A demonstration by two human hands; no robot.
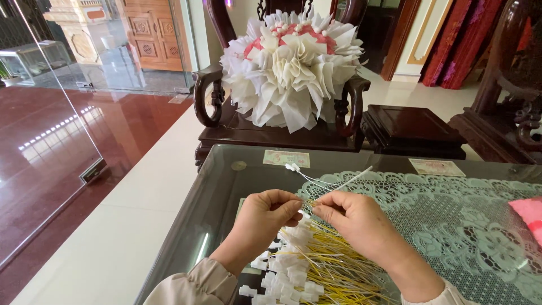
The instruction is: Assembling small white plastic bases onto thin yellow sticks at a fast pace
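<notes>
My left hand and my right hand meet fingertip to fingertip above the glass table. Between them they pinch thin white stems with small white bud tips, which stick out away from me. Directly below my hands lies a pile of yellow stems with white bud ends. A large white and pink paper flower bouquet rests on the dark wooden armchair beyond the table.
A pale green lace cloth covers the table's right part. Two banknotes lie under the glass. A pink object shows at the right edge. A low dark side table stands beside the chair; a glass door is at left.
</notes>
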